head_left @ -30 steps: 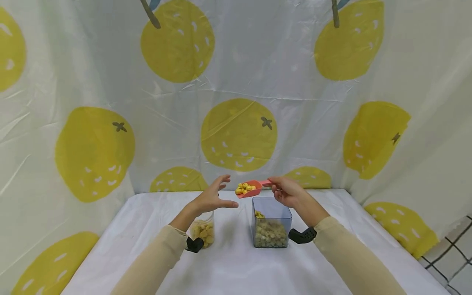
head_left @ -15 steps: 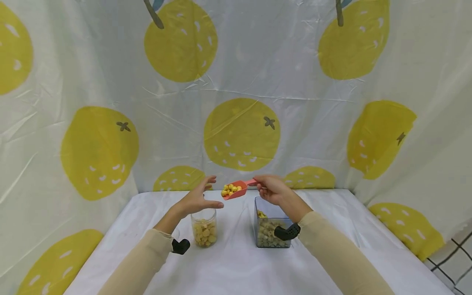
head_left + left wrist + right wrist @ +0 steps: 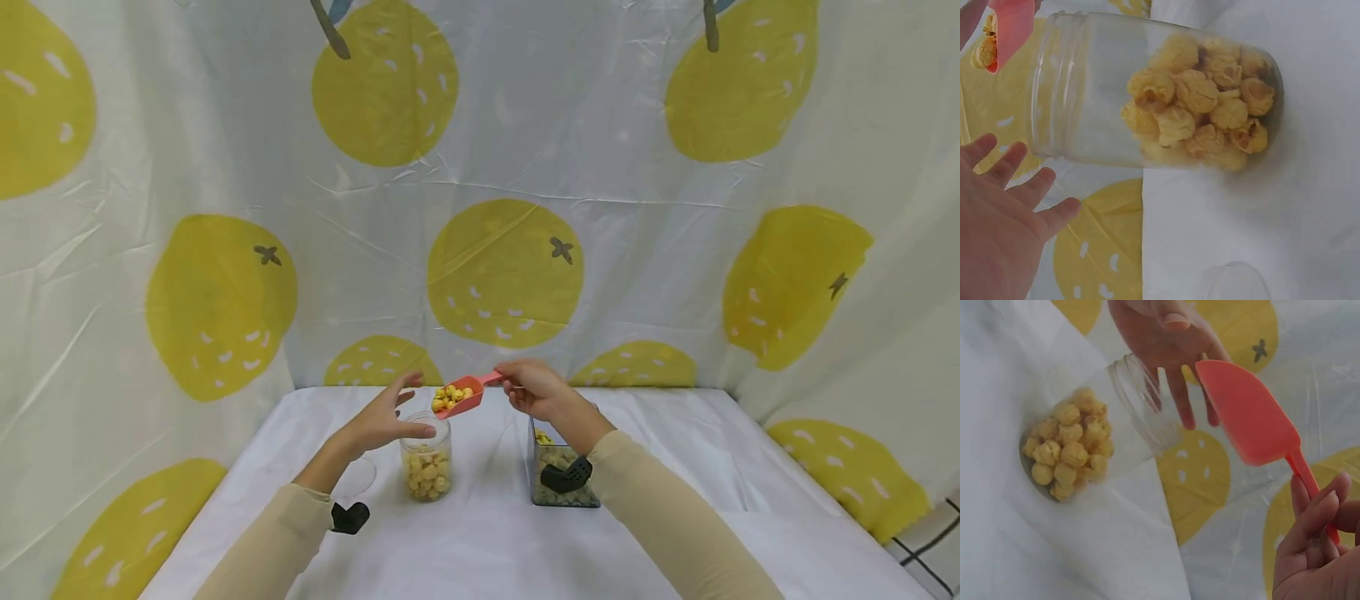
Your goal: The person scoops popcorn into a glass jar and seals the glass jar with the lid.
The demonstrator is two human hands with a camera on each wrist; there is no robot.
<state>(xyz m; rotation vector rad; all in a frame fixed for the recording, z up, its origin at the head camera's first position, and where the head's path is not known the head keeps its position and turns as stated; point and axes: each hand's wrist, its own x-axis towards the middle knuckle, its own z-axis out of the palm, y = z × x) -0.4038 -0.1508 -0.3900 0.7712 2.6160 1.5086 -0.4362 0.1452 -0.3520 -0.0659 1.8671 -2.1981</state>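
In the head view my right hand (image 3: 536, 390) pinches the handle of a red-pink scoop (image 3: 468, 400). Yellow popcorn (image 3: 448, 397) lies in its bowl, which is just above the rim of a clear round jar (image 3: 426, 467). Popcorn fills about the lower half of that jar, as the left wrist view shows. My left hand (image 3: 378, 421), fingers spread and thumb out, hovers beside the jar mouth; a gap separates it from the jar in the left wrist view (image 3: 1004, 219). From the right wrist view, the underside of the scoop (image 3: 1247, 415) is visible.
A clear bluish square container (image 3: 547, 475) with popcorn stands to the right, partly behind my right forearm. A clear round lid (image 3: 356, 477) lies on the white-covered table (image 3: 480, 542), left of the jar. A lemon-printed curtain (image 3: 510, 175) hangs behind.
My right hand has carried the loaded scoop left, from near the square container to over the jar. My left hand has shifted left and slightly down, staying spread.
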